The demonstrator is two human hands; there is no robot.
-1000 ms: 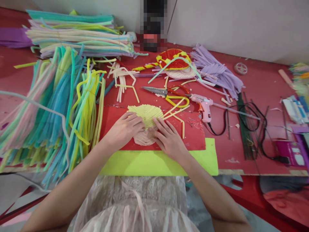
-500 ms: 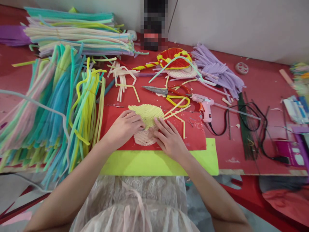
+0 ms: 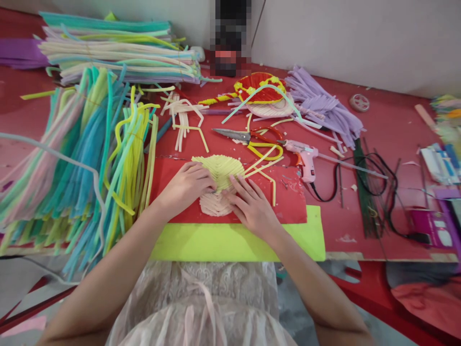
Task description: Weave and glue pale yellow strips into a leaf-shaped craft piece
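Note:
A rounded panel of pipe cleaners (image 3: 222, 168) lies on the red mat in front of me, pale yellow at the top and pale pink at the bottom, its strips laid in a chevron. My left hand (image 3: 192, 183) is on its left side, fingers bent and drawn together at the middle where the two colours meet. On the right side lies my right hand (image 3: 254, 206), fingers stretched and slightly apart, the tips touching the panel. Loose pale yellow pipe cleaners (image 3: 264, 166) stick out at its upper right. What lies under my fingertips is hidden.
Beyond the mat lie scissors (image 3: 248, 137) and a pink glue gun (image 3: 306, 161) with a black cord. Bundles of coloured pipe cleaners (image 3: 82, 154) crowd the left. A red and yellow fan-shaped piece (image 3: 257, 86) and purple pipe cleaners (image 3: 329, 108) are at the back.

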